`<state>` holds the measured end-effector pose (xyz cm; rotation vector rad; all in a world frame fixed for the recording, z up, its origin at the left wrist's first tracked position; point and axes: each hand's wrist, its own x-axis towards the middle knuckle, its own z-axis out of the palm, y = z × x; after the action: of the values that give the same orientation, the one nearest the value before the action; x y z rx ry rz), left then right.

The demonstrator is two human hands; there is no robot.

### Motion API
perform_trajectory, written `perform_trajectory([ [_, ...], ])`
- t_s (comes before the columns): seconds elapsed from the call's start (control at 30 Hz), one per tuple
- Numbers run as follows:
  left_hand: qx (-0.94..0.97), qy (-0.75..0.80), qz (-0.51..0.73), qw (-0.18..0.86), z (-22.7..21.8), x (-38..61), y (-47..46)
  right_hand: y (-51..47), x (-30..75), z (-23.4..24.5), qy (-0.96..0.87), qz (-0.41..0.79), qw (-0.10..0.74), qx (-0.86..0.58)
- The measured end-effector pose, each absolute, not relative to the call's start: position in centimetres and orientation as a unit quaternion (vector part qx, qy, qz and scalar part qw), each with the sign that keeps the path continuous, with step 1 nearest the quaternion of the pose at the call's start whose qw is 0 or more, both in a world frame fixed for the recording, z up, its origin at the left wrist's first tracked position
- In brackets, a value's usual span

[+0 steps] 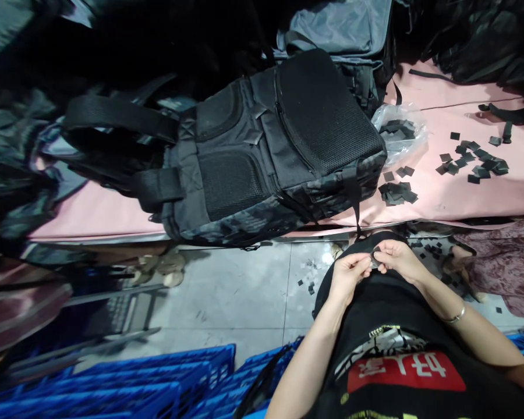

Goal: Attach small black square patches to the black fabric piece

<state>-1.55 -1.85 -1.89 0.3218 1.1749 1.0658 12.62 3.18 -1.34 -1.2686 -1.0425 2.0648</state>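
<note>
My left hand (353, 272) and my right hand (395, 259) meet just above my lap, fingertips pinched together. Between them is a small dark square patch (375, 256), held by both; a pale layer seems to show at its lower edge. In front of me a black backpack (262, 151) lies on the pink-covered table (463, 201), its mesh back panel facing up and its straps to the left. Two small square patches (254, 137) rest on the panel. Loose patches (397, 194) are piled beside the backpack, near the table edge.
A clear plastic bag (404, 131) with dark patches stands right of the backpack, and more patches (475, 160) are scattered beyond it. Another bag (340, 35) lies behind. Blue plastic crates (157, 378) stand on the floor. At right is a person's patterned clothing (506, 262).
</note>
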Motion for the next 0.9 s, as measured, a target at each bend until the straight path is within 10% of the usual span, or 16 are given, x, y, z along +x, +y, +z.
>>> perform_trajectory([
  [0.9,0.232,0.526,0.458,0.678,-0.9,-2.1,-3.1,1.6,13.3,-1.5,-0.353,0.809,0.221,-0.414],
])
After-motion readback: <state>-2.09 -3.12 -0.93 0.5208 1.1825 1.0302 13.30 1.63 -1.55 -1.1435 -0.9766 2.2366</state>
